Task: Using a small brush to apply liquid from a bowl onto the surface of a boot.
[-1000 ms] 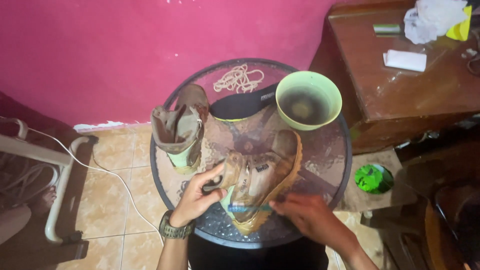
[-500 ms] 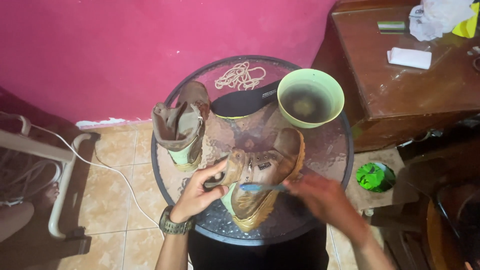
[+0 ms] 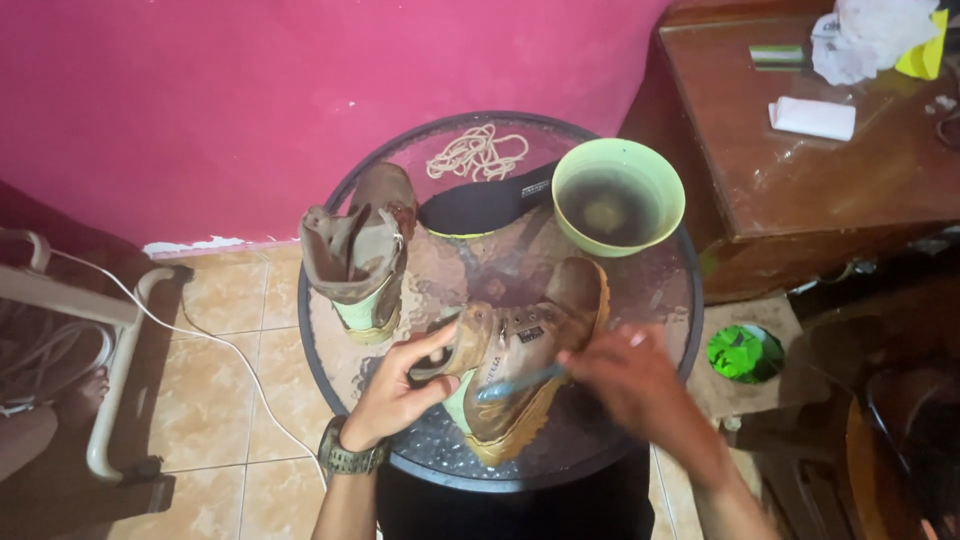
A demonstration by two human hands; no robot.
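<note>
A brown boot (image 3: 520, 355) with a yellow-green sole lies tilted on the round glass table (image 3: 340, 350). My left hand (image 3: 400, 390), with a watch on its wrist, grips the boot's ankle collar. My right hand (image 3: 630, 385) is blurred and holds a blue toothbrush (image 3: 520, 382) against the boot's side. A second brown boot (image 3: 358, 250) stands upright at the table's left.
A green bowl (image 3: 618, 200) of murky water sits at the table's right rear. Loose laces (image 3: 478, 150) and a dark insole (image 3: 480, 205) lie at the back. A wooden cabinet (image 3: 850, 170) stands right, a pink wall behind, a white frame (image 3: 110, 390) with a cable at left.
My right hand has moved the toothbrush up and to the right along the boot. The boot has turned slightly under my left hand. The camera view has shifted a little.
</note>
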